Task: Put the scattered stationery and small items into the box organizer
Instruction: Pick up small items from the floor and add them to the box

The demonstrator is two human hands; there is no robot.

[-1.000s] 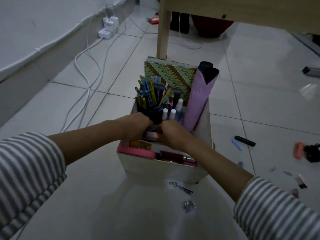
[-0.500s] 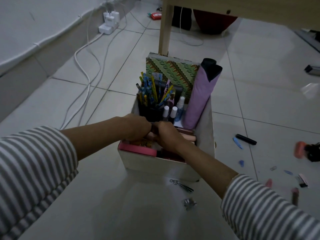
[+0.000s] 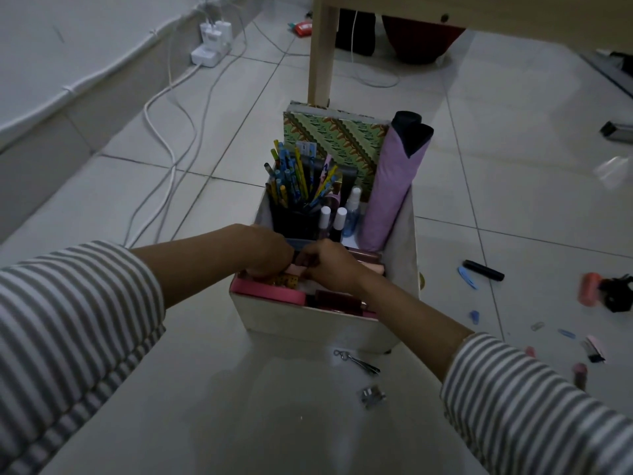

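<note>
The white box organizer [image 3: 308, 325] stands on the floor tiles and holds a cup of pencils [image 3: 291, 181], a green patterned book [image 3: 342, 135], a purple umbrella [image 3: 394, 186] and small bottles [image 3: 339, 217]. My left hand [image 3: 263, 250] and right hand [image 3: 329, 265] meet inside its front section. Their fingers curl round a small pink item [image 3: 297, 269] between them, which is mostly hidden. A pink tube [image 3: 376, 269] lies just right of my right hand. Scattered on the floor are a black marker [image 3: 483, 270], a blue clip [image 3: 466, 277], a metal clipper [image 3: 358, 362] and a binder clip [image 3: 372, 395].
A wooden table leg [image 3: 320, 49] rises behind the box. White cables [image 3: 164, 132] run along the left to a power strip [image 3: 209, 46]. At the right lie an orange roller [image 3: 589, 293], a black item [image 3: 618, 296], paper clips [image 3: 537, 326] and small pink pieces [image 3: 580, 373].
Both hands stay together in the box's front section and have shifted slightly. The pink tube has come into view beside my right hand.
</note>
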